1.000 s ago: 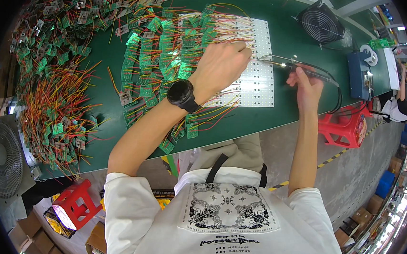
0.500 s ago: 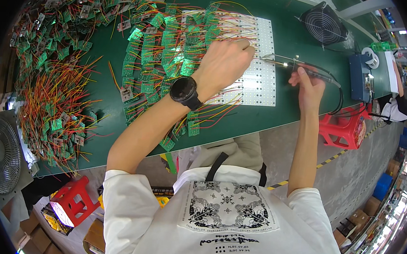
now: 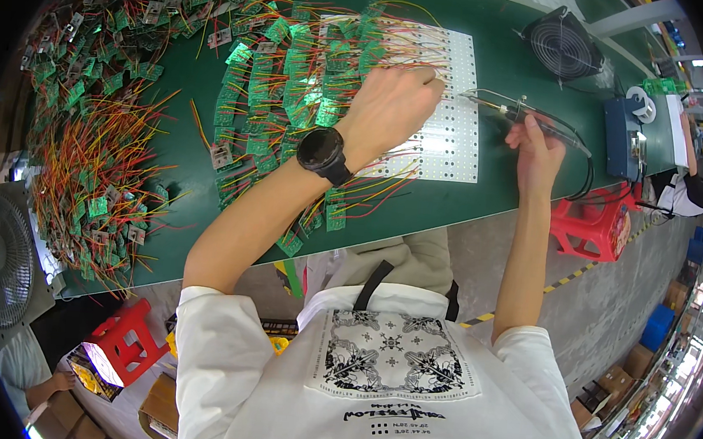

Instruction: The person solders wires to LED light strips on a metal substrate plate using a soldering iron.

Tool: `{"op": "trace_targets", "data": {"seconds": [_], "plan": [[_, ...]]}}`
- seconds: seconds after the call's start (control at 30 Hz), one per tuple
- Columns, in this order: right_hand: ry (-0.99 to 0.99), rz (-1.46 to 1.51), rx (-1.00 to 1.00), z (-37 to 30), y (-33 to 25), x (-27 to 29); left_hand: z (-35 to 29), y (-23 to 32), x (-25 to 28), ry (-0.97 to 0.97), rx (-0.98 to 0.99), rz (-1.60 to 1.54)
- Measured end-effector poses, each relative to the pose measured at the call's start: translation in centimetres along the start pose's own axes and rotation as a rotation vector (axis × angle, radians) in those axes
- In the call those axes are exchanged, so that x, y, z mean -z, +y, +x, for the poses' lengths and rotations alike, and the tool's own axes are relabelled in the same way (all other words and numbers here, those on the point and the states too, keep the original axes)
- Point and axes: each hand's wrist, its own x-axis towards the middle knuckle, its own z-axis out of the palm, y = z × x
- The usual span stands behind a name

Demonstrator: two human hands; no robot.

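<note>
My left hand [image 3: 393, 111], with a black watch [image 3: 322, 154] on its wrist, lies over a white perforated board [image 3: 458, 149]. Its fingers are curled and pressed together near the wire ends; whatever is between them is hidden. In my right hand [image 3: 536, 147] is a soldering iron [image 3: 515, 112] with a thin metal guide and black cables. The iron's tip points left and sits just right of my left fingertips, over the board. Rows of green circuit boards [image 3: 295, 91] with red and yellow wires lie left of and under my left hand, several wires reaching across the white board.
A large heap of wired circuit boards [image 3: 94, 191] covers the table's left side. Toward the back right stand a black fan [image 3: 562, 44], a blue box-shaped unit [image 3: 622, 138] and a wire spool [image 3: 641, 102]. Red stools [image 3: 590, 226] and another person [image 3: 688, 192] are beyond the table.
My right hand and the soldering iron have shifted slightly right, the tip a little farther from my left fingers. My left hand has barely moved. Another person's hand now shows at lower left.
</note>
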Motion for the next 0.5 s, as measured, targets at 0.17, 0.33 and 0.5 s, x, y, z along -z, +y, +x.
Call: {"op": "trace_targets", "data": {"seconds": [0.17, 0.33, 0.5], "plan": [[-0.016, -0.014, -0.002, -0.11, 0.1, 0.31, 0.09, 0.38, 0.24, -0.022, 0.008, 0.008], [-0.056, -0.061, -0.011, -0.21, -0.01, 0.04, 0.01, 0.5, 0.5, 0.017, -0.006, -0.021], [-0.061, -0.078, -0.001, -0.17, 0.15, 0.21, 0.12, 0.61, 0.49, 0.012, -0.007, -0.034]]}}
